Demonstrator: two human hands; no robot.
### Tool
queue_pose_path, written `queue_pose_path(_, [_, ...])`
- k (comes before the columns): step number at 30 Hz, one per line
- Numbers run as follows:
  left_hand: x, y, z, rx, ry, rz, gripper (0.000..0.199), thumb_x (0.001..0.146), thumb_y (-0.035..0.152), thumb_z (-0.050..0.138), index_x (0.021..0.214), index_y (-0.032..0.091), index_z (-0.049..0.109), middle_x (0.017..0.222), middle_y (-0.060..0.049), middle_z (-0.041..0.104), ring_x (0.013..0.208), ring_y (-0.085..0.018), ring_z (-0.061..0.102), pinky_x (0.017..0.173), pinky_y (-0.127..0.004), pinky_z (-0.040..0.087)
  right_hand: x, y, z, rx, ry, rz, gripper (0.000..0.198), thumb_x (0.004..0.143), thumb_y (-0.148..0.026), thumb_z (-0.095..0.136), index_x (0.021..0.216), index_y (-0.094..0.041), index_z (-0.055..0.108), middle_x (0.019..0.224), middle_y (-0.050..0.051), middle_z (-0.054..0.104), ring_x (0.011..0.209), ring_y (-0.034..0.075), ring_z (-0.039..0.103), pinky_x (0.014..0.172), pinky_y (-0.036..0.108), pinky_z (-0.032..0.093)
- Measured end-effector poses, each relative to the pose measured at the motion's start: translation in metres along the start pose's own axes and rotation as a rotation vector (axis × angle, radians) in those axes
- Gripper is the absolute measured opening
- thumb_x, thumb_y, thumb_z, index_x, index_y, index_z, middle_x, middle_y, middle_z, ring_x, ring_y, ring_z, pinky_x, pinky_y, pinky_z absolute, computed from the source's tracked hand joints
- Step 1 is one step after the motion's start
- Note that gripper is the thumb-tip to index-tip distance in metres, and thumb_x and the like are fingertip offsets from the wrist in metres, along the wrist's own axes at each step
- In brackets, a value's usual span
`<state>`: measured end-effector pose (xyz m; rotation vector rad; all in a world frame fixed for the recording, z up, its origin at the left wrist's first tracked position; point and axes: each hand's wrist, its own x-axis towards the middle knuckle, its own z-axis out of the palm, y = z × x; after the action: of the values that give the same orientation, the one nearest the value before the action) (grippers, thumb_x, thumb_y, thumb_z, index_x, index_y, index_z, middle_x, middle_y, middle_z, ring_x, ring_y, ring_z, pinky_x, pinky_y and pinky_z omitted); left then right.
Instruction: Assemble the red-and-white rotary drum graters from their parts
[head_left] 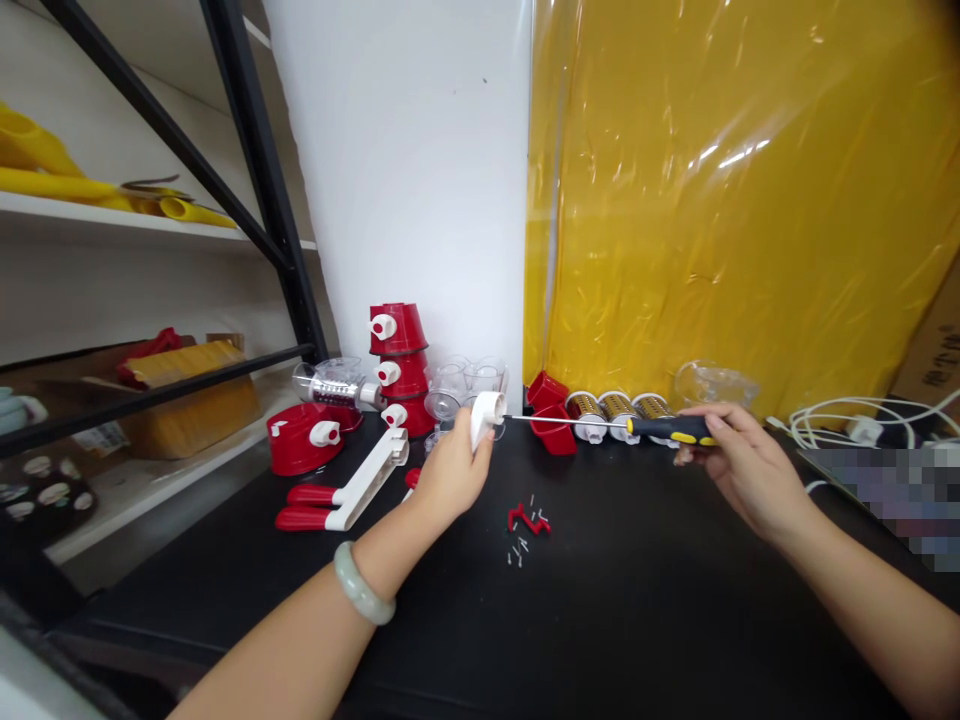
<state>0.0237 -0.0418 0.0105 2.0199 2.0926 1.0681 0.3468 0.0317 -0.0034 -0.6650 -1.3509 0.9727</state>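
Note:
My left hand (452,470) is closed around a white plastic crank handle (486,412), its hollow end turned to the right. A bit of red (412,478) shows beside that wrist, perhaps the handle's grip. In my right hand (742,465) is a screwdriver (660,430) with a black and yellow handle. Its long shaft points left, and the tip is at the white end; whether it touches a screw cannot be made out. Below lie several small screws (519,552) and small red plastic pieces (529,518) on the black table (637,600).
Two white handles with red grips (367,485) lie at left, near a red base (294,440). Behind stand stacked red housings (397,372), clear plastic parts (465,380), red hoppers (551,425) and grater drums (619,412). White cables (870,420) lie right; a shelf frame (259,150) stands left.

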Motion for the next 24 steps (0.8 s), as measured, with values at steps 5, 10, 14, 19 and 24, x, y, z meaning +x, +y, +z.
queue_pose_path(5, [0.0006,-0.0015,0.0005,0.006,0.015,-0.012,0.019,0.097,0.038,0.039,0.105,0.021,0.041,0.075,-0.004,0.065,0.064,-0.021,0.066,0.060,-0.027,0.040,-0.0025,0.0050,-0.0006,-0.134,-0.008,0.080,0.039,0.090,-0.059,0.048,0.091,-0.022,0.058,0.037,-0.009,0.038,0.035,0.012,0.043,0.053,0.029,0.049])
queue_pose_path(10, [0.0008,-0.0009,-0.0008,0.019,0.016,-0.032,0.020,0.097,0.037,0.039,0.108,0.021,0.043,0.076,-0.005,0.066,0.065,-0.022,0.067,0.060,-0.027,0.041,0.0009,0.0086,-0.0004,0.068,-0.095,0.082,0.038,0.081,-0.051,0.062,0.107,-0.026,0.050,0.067,-0.002,0.065,0.052,0.017,0.060,0.059,0.035,0.054])
queue_pose_path(14, [0.0003,-0.0009,-0.0007,0.011,0.011,-0.025,0.019,0.096,0.036,0.039,0.107,0.021,0.044,0.073,-0.005,0.066,0.065,-0.023,0.067,0.061,-0.028,0.041,-0.0001,0.0049,0.0002,-0.043,-0.102,0.078,0.036,0.080,-0.053,0.064,0.099,-0.024,0.051,0.060,-0.004,0.062,0.049,0.015,0.059,0.060,0.033,0.053])
queue_pose_path(19, [0.0005,-0.0015,0.0002,0.029,0.012,-0.019,0.018,0.096,0.036,0.039,0.106,0.021,0.044,0.075,-0.005,0.066,0.068,-0.024,0.067,0.062,-0.028,0.041,-0.0037,0.0024,0.0002,-0.239,-0.137,0.133,0.041,0.087,-0.063,0.050,0.076,-0.024,0.044,0.039,-0.009,0.047,0.031,0.011,0.043,0.060,0.034,0.053])
queue_pose_path(24, [0.0013,-0.0012,-0.0015,0.065,0.024,-0.029,0.022,0.097,0.038,0.038,0.109,0.021,0.043,0.082,-0.007,0.068,0.073,-0.024,0.068,0.063,-0.028,0.041,-0.0006,0.0034,0.0025,-0.008,-0.136,0.119,0.044,0.078,-0.061,0.061,0.096,-0.026,0.043,0.060,-0.003,0.066,0.046,0.018,0.060,0.057,0.036,0.052])
